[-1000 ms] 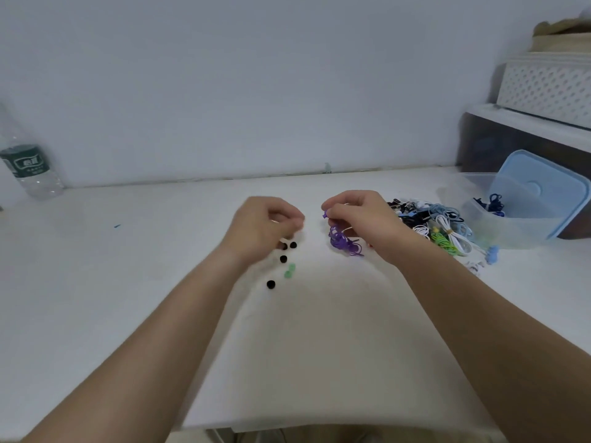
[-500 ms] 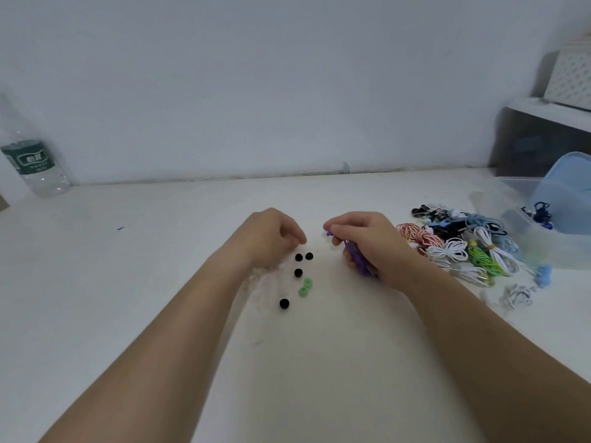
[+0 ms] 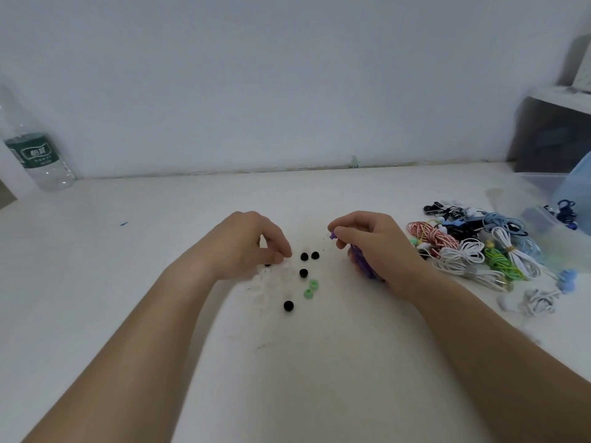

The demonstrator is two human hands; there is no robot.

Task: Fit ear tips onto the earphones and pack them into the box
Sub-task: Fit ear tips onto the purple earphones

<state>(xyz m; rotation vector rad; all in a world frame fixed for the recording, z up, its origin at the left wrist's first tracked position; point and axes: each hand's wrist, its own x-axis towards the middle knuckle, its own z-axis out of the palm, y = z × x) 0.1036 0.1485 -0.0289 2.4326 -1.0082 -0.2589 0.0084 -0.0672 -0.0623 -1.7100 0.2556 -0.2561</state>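
- Purple wired earphone lies coiled in the right hand; its grip pinches the bud.
- Left hand: grip curled over pale translucent ear tips on the white tabletop; whether it pinches one, I cannot tell.
- Advice: face the tip's opening to the bud and push squarely.
- Clear plastic box stands well apart.
- Clear plastic bottle's green label is unreadable.

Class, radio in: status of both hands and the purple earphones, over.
Right hand grips purple earphones. Left hand down among loose tips, grasp unclear. Nothing blocking.
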